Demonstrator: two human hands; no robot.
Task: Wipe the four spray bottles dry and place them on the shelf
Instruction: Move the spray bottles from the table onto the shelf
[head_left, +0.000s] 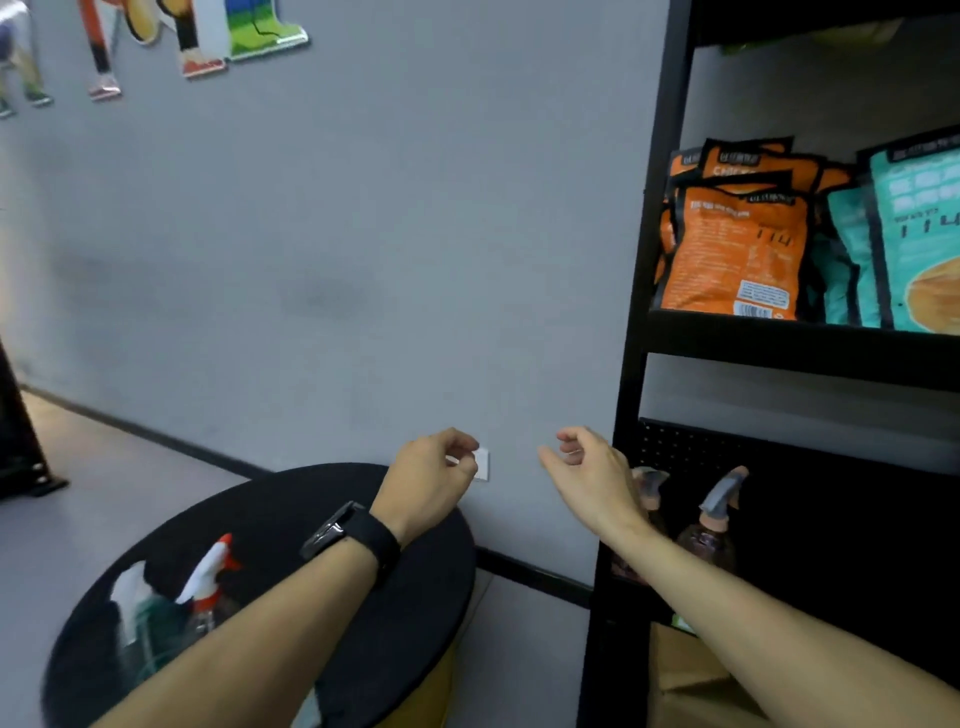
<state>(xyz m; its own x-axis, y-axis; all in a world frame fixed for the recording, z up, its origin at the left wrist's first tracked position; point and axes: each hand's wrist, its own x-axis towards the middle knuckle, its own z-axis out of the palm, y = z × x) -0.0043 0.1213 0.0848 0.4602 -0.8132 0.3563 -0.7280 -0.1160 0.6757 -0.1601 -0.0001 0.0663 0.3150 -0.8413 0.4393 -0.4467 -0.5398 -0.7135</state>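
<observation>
1. The black shelf upright (631, 364) stood at 3 o'clock of the right hand (592, 475), just beside it, narrowing the way into the lower bay.
2. Inside that bay, two brown spray bottles (714, 525) with grey triggers filled the left front; dark room lay open at their 3 o'clock.
3. The tier above was packed with orange pouches (735, 249) and teal pouches (914, 228).
4. On the round black table (405, 571), a white-and-red trigger bottle (210, 577) and a greenish bottle (140, 618) stood at 8 o'clock of the left hand (426, 483); the tabletop was bare toward 3 o'clock.
5. Open air ran between both hands, before the grey wall (363, 234).
</observation>
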